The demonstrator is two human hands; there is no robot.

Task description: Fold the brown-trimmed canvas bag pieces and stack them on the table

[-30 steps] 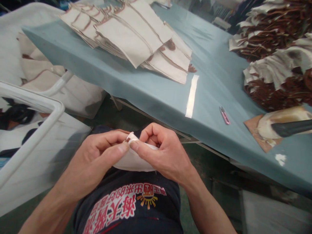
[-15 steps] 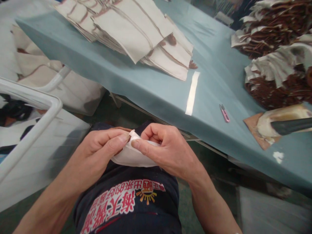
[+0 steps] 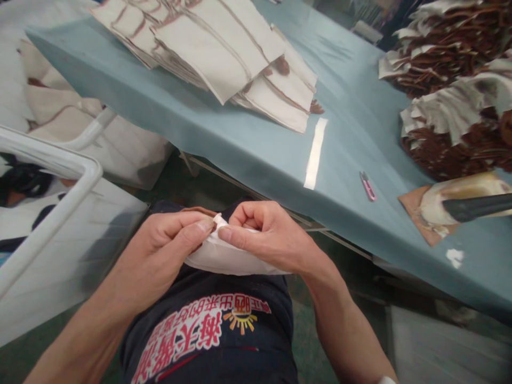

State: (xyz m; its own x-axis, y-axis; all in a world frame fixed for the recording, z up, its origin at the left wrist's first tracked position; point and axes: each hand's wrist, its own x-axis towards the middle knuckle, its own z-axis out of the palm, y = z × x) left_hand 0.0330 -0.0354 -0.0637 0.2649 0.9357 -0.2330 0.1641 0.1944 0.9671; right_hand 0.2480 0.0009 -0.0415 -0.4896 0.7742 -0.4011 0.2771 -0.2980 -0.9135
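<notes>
Over my lap, both hands pinch a white fabric piece point(image 3: 236, 258) with some brown material at its far edge. My left hand point(image 3: 172, 245) is closed on its left end, thumb on top. My right hand point(image 3: 272, 234) grips it just to the right, thumb and curled fingers pressing a small folded white bit between the two thumbs. The fingers hide much of the fold. Beyond my hands, on the blue-covered table point(image 3: 256, 154), lie a white strip point(image 3: 316, 153) and pink-handled thread snips point(image 3: 367, 186).
Stacked cream fabric pieces point(image 3: 216, 42) lie at the table's far left. Brown-and-white bundles point(image 3: 460, 117) stand at right, near a glue-smeared brush with a black handle point(image 3: 480, 207) on a brown square point(image 3: 416, 205). A white metal frame point(image 3: 90, 170) and bins stand at left.
My hands stay nearly in place, still pinching the fold. More of the white fabric shows under my right wrist, reaching further right.
</notes>
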